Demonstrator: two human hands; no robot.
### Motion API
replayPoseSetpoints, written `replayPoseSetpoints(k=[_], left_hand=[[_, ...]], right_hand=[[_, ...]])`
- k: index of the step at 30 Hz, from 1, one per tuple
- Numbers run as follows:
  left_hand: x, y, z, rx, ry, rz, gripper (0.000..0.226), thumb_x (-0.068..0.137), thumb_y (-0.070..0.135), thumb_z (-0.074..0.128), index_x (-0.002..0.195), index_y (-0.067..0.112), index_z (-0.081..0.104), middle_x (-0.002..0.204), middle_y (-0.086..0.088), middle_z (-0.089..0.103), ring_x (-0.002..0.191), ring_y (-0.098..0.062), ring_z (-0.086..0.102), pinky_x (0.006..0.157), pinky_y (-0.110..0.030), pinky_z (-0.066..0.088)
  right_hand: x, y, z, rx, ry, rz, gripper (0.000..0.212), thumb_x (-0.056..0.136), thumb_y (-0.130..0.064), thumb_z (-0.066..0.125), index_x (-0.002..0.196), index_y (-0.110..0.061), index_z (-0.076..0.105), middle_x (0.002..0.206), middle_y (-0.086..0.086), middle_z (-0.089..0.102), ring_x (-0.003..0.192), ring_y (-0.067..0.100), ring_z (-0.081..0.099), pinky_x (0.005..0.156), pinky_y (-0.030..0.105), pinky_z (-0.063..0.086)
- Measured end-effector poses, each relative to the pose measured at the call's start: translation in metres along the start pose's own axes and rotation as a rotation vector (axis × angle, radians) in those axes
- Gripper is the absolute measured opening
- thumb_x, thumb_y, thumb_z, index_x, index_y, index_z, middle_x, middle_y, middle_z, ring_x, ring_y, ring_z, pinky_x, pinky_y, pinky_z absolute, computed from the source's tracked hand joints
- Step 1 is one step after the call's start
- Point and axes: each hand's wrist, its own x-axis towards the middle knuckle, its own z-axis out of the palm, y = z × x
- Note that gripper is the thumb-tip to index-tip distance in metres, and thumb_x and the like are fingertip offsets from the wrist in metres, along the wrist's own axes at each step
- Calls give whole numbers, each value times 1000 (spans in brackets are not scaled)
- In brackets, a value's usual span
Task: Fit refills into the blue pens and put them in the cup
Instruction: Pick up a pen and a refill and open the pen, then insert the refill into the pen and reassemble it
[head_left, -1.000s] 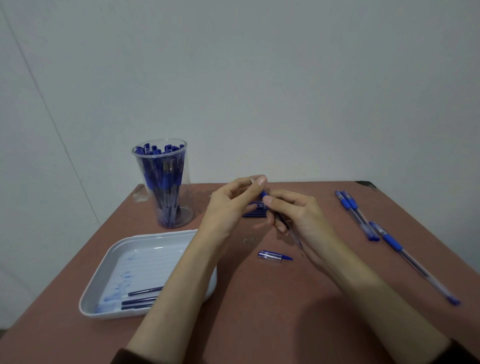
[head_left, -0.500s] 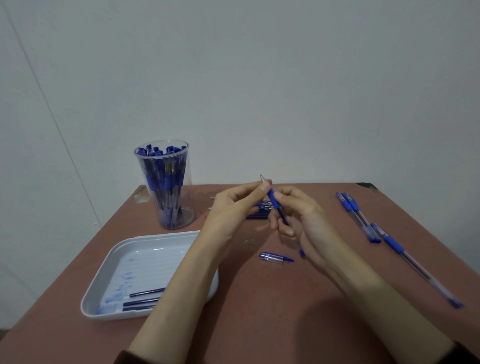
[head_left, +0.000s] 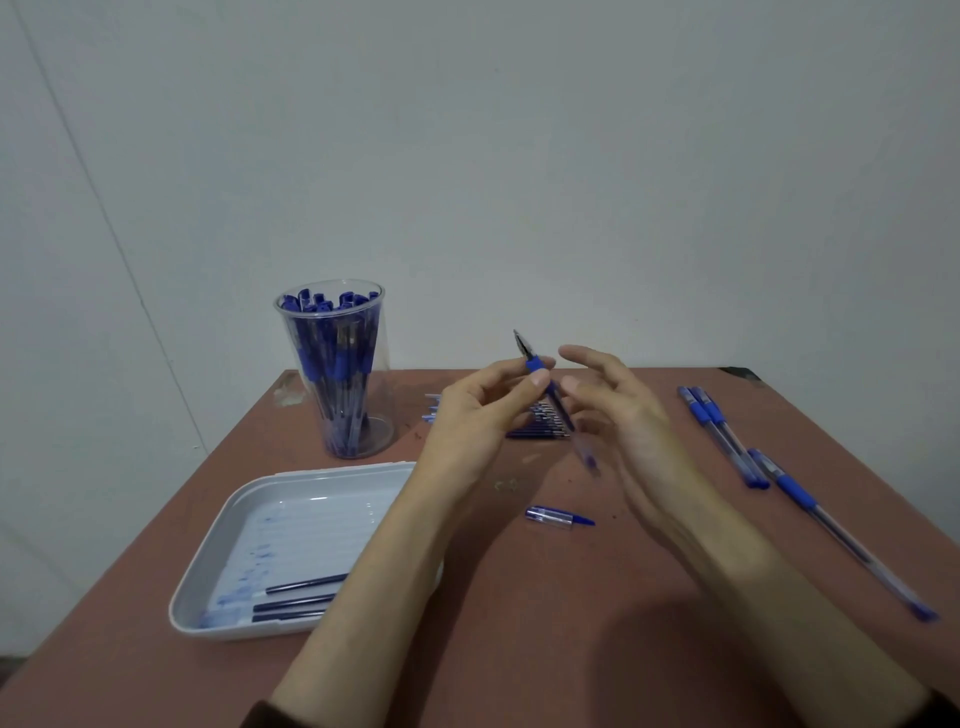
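Your left hand (head_left: 478, 410) pinches one blue pen (head_left: 537, 366) by its grip, tip up, above the table (head_left: 571, 649). Your right hand (head_left: 628, 415), which pinched the barrel half a second ago, now hangs open beside it. One cap (head_left: 556, 517) lies near you, three pens (head_left: 724, 434) lie to the right and a refill pile (head_left: 535, 426) sits behind; the clear cup (head_left: 337, 374) is packed with pens, and the white tray (head_left: 322, 470) holds three refills (head_left: 301, 603).

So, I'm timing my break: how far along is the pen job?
Done: the cup is packed with pens. In hand: the left hand pinches one uncapped pen, the right hand open beside it, a loose cap on the table. Left: three pens lying on the right.
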Motion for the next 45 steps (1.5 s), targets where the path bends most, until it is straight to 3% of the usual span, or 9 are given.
replayPoseSetpoints(k=[4,12,16,20,23,29,34,40,45], left_hand=[[0,2,0,48,-27,10,17,92,16,58,104,13,69,75,2,66,74,-12,65,81,-34,54],[-6,5,2,86,-114,-45,16,90,12,60,102,9,70,69,1,62,54,-9,51,52,-19,46],[-6,7,1,137,-119,-68,19,91,13,59,105,6,69,56,8,59,48,-5,46,45,-17,39],[-7,6,2,191,-107,-44,19,89,14,62,103,5,71,68,-5,59,51,-9,44,44,-19,36],[-7,6,3,169,-100,-53,19,89,12,62,104,3,71,71,-8,57,51,-8,43,43,-18,34],[-8,6,4,213,-89,-49,19,87,13,65,103,5,71,59,3,59,47,-7,44,44,-17,36],[-9,9,9,-28,-110,-156,23,88,8,62,107,-4,67,60,2,58,48,-6,45,42,-16,33],[-10,7,12,34,-63,-152,14,85,6,66,96,0,71,62,-4,58,44,-6,47,42,-16,38],[-7,5,10,97,22,-101,14,84,9,68,95,2,72,52,3,57,41,-6,43,41,-14,36]], right_hand=[[2,-4,-7,-81,82,-95,21,95,-23,53,104,-29,71,86,-8,62,82,7,52,79,27,41],[0,-3,-4,-37,118,-94,15,90,-21,62,80,-21,73,75,-7,67,76,10,55,74,24,44],[-1,-4,-6,-1,37,-73,14,90,-22,61,98,-19,72,85,-2,67,81,12,58,77,26,45],[0,-4,-6,-19,60,-70,10,85,-24,66,78,-18,71,79,-2,65,77,12,57,78,29,43],[0,-6,-9,33,-29,-22,22,77,-30,65,93,-17,73,80,-2,68,79,12,62,81,32,46],[2,-4,-9,115,44,-12,29,69,-28,70,85,-4,73,79,2,71,81,13,66,87,31,50],[0,-7,-9,241,-38,1,22,73,-28,64,82,-11,75,79,0,72,79,11,67,76,24,53],[1,-3,-7,191,94,-1,18,66,-30,71,63,-13,76,68,1,69,81,12,62,94,35,46],[2,-4,-4,95,55,50,32,74,-39,66,87,-11,75,79,3,72,76,10,65,72,26,51]])
